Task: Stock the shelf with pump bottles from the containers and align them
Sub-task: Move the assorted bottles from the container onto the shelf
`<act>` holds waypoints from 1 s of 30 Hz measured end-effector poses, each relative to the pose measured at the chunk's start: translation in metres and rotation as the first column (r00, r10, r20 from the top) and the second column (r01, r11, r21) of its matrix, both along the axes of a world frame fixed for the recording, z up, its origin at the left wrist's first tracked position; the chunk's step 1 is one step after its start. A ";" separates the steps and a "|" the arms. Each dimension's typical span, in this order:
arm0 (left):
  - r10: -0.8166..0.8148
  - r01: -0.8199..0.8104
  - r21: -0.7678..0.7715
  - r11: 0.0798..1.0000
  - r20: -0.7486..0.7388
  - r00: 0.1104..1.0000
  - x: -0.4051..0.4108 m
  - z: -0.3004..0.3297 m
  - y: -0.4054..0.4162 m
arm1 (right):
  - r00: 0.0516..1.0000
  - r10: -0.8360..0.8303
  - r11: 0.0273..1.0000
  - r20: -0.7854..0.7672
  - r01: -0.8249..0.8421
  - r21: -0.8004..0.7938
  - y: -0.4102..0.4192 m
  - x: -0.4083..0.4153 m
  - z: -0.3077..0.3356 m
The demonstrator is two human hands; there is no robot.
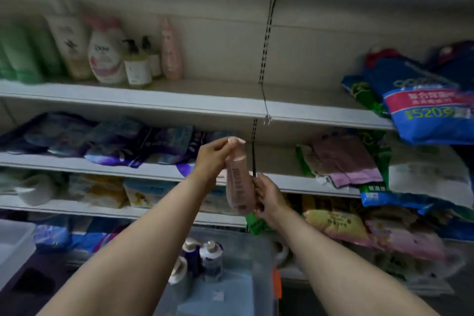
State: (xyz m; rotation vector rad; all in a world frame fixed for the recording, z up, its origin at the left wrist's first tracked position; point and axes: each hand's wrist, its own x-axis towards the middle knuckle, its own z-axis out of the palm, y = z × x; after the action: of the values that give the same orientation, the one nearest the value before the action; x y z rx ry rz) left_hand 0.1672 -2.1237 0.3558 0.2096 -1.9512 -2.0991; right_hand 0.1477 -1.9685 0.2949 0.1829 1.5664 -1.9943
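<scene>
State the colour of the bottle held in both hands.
Pale pink bottle, seen in the head view.

This is a shop aisle, a grocery or drugstore. White metal shelves (195, 104) run in tiers across the view, hung on slotted uprights (266, 41) with bracket hooks, as store fittings are. One tier carries toiletries: green bottles (20, 56), a white soap bottle (106, 56), small pump bottles (137, 65) and a pink bottle (170, 51), standing in a row. Other tiers hold packed goods, among them purple packs (115, 143) and a blue bag (431, 100) printed with a large number. A clear plastic bin (246, 277) of spare bottles sits below
</scene>
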 end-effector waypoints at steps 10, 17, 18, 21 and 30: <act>0.245 -0.231 0.097 0.968 -0.185 0.952 -0.011 0.072 -0.026 | 0.994 0.103 0.994 -0.029 -0.104 -0.039 -0.054 -0.010 0.090; 0.291 -0.327 -0.189 0.926 -0.197 0.936 -0.004 0.070 -0.045 | 0.995 0.054 0.978 -0.080 -0.069 -0.197 -0.102 -0.019 0.137; 0.290 -0.330 -0.207 0.921 -0.204 0.935 -0.005 0.070 -0.049 | 0.995 0.034 0.977 -0.092 -0.052 -0.207 -0.110 -0.021 0.141; 0.320 -0.377 -0.315 0.871 -0.219 0.922 -0.011 0.080 -0.070 | 0.993 -0.013 0.964 -0.118 -0.019 -0.266 -0.135 -0.028 0.152; 0.222 -0.299 -0.284 0.911 -0.273 0.936 -0.041 0.103 -0.141 | 0.964 -0.081 0.961 -0.252 0.009 -0.276 -0.191 -0.068 0.172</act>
State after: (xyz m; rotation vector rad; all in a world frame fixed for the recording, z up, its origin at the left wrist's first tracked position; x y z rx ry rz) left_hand 0.1263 -2.2650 0.4585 0.1398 -1.9607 -1.5348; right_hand 0.0796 -2.1598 0.4671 -0.1621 1.4274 -2.3210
